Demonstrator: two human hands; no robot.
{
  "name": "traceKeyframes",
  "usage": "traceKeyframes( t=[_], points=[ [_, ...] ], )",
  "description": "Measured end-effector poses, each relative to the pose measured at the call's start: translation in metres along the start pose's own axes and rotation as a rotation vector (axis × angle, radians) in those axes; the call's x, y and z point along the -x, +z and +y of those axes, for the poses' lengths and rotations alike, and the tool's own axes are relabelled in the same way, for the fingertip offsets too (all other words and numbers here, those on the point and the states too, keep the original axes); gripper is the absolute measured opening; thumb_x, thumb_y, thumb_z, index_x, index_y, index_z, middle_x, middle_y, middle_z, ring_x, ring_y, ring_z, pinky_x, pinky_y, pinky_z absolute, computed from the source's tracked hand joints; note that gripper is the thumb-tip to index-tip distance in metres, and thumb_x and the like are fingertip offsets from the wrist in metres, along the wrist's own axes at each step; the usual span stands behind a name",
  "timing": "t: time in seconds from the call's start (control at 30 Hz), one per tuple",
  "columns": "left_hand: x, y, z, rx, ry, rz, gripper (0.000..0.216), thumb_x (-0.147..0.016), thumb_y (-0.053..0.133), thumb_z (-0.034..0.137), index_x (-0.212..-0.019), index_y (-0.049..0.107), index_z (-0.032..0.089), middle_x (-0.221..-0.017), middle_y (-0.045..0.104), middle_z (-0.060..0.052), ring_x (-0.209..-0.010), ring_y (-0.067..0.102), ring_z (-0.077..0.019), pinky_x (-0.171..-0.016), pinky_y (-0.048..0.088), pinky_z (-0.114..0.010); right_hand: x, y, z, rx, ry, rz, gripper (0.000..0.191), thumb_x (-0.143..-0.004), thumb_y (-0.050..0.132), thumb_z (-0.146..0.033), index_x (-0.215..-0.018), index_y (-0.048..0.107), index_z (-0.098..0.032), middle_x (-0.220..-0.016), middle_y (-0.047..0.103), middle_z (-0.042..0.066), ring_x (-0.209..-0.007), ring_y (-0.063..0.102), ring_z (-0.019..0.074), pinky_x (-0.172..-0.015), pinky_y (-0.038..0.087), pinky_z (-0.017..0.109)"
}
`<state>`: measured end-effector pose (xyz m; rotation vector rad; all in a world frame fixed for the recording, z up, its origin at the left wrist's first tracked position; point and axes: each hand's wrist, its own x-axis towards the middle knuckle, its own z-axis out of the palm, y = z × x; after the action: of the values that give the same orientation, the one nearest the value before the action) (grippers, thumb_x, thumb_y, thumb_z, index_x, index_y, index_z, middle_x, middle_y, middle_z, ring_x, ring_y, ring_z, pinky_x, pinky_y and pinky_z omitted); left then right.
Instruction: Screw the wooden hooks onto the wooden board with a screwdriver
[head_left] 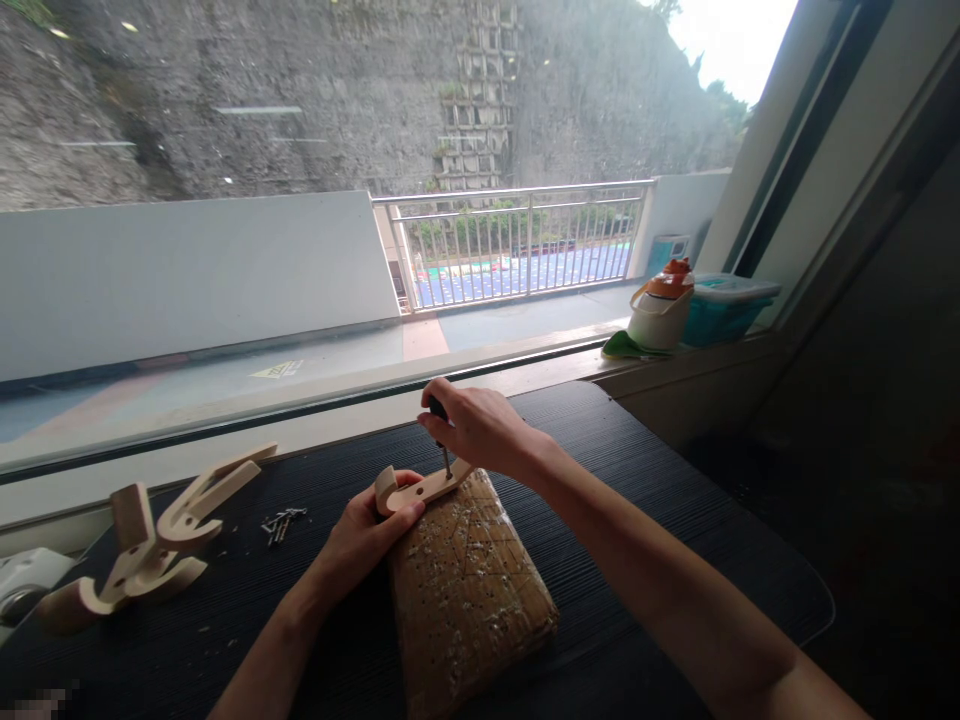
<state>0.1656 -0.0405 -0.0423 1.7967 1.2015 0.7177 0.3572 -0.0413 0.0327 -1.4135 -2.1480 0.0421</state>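
My right hand (pixel 480 425) is closed around the dark handle of a screwdriver (pixel 439 408), which stands nearly upright. Its shaft runs down to a hole or screw in a pale wooden hook (pixel 431 489); the exact contact is too small to make out. With fingers and thumb on either side, my left hand (pixel 373 522) grips the hook near its curved end. The hook lies across the far end of a brown, tape-wrapped block (pixel 472 580) dotted with small holes. Part of the hook is hidden behind my right hand and wrist.
Several more wooden hooks (pixel 142 550) are piled on the dark table (pixel 637 480) at the left. Loose screws (pixel 283 524) lie between them and my left hand. On the windowsill at the right stand a bottle with an orange top (pixel 661 310) and a teal box (pixel 727 308).
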Motion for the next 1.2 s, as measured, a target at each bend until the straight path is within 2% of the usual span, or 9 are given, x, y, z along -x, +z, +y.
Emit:
traceKeyframes(
  t=[0.1,0.3,0.6,0.77,0.93,1.2],
  points=[
    [-0.0004,0.0,-0.0006,0.007,-0.006,0.006,0.044,-0.067,0.063,0.045,-0.101,0.064,0.015,-0.089,0.07,-0.006,-0.084,0.064,-0.0246,-0.072,0.05,-0.029,0.001,-0.0004,-0.0006,-0.013,-0.008,-0.002,0.022,-0.088,0.043,-0.035,-0.1,0.051,-0.018,-0.074,0.062,0.004,-0.056,0.047,0.0117,-0.053,0.026,0.027],
    [-0.0011,-0.0001,-0.0052,0.043,-0.005,-0.009,0.045,-0.068,0.063,0.044,-0.104,0.062,0.016,-0.092,0.069,-0.006,-0.087,0.064,-0.0252,-0.075,0.05,-0.031,0.0036,-0.0022,-0.0031,-0.078,-0.093,-0.054,0.029,-0.084,0.042,-0.028,-0.111,0.047,-0.02,-0.077,0.062,0.003,-0.057,0.047,0.0122,-0.051,0.027,0.025],
    [-0.0003,-0.0003,-0.0007,0.01,-0.016,-0.011,0.044,-0.069,0.061,0.045,-0.101,0.062,0.016,-0.093,0.069,-0.006,-0.086,0.063,-0.024,-0.074,0.049,-0.029,0.0022,-0.0022,-0.0012,-0.099,0.001,-0.071,0.027,-0.084,0.045,-0.034,-0.105,0.048,-0.018,-0.081,0.062,0.005,-0.059,0.047,0.0132,-0.052,0.028,0.026],
    [-0.0008,-0.0007,-0.0024,0.038,-0.014,-0.027,0.045,-0.07,0.062,0.045,-0.104,0.061,0.016,-0.094,0.069,-0.006,-0.086,0.063,-0.0233,-0.073,0.049,-0.028,0.0037,-0.0027,-0.0027,-0.141,-0.04,-0.049,0.029,-0.083,0.042,-0.028,-0.111,0.045,-0.02,-0.078,0.061,0.002,-0.06,0.047,0.0125,-0.054,0.029,0.024],
    [-0.0008,-0.001,-0.0033,0.026,-0.008,-0.022,0.044,-0.07,0.062,0.045,-0.103,0.061,0.015,-0.092,0.068,-0.005,-0.084,0.062,-0.0225,-0.073,0.048,-0.027,0.0036,-0.0018,-0.0017,-0.092,-0.078,-0.046,0.021,-0.084,0.043,-0.027,-0.102,0.049,-0.021,-0.067,0.057,-0.001,-0.054,0.041,0.0109,-0.049,0.024,0.024],
    [-0.0008,-0.0003,-0.0019,0.024,-0.013,-0.045,0.044,-0.071,0.06,0.046,-0.103,0.059,0.015,-0.094,0.067,-0.006,-0.085,0.061,-0.0226,-0.074,0.047,-0.028,0.0018,-0.0037,-0.0017,-0.022,0.009,-0.013,0.017,-0.082,0.048,-0.032,-0.093,0.051,-0.019,-0.07,0.06,0.001,-0.055,0.04,0.0107,-0.05,0.023,0.024]
  ],
)
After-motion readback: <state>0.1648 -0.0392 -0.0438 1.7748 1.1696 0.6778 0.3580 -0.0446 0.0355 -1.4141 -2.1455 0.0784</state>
